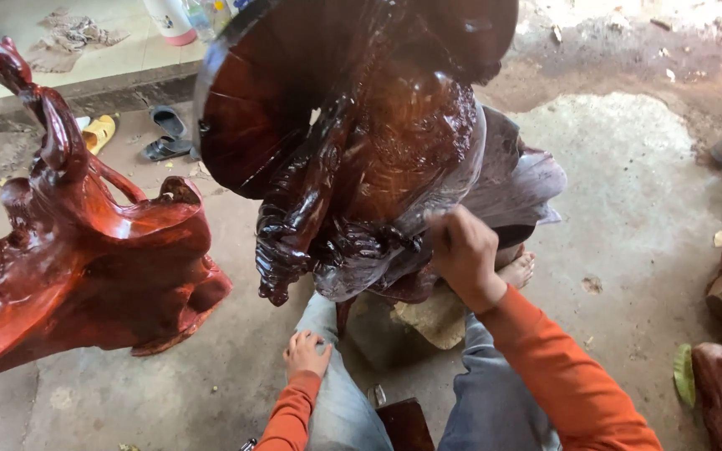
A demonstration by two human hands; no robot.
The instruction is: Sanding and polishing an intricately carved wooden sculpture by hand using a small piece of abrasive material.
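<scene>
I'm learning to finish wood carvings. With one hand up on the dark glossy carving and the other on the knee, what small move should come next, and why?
Probably a short stroke of the right hand further along the lower edge of the dark carving. The hand is closed and pressed there, where the gloss looks uneven. What it grips is hidden. The left hand rests on the knee, so the carving seems steady.

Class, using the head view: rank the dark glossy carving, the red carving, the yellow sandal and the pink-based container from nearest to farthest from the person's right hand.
From the right hand:
1. Dark glossy carving, touching it.
2. Red carving, left.
3. Yellow sandal, far upper left.
The pink-based container, top left, is too close to the sandal to rank.
</scene>
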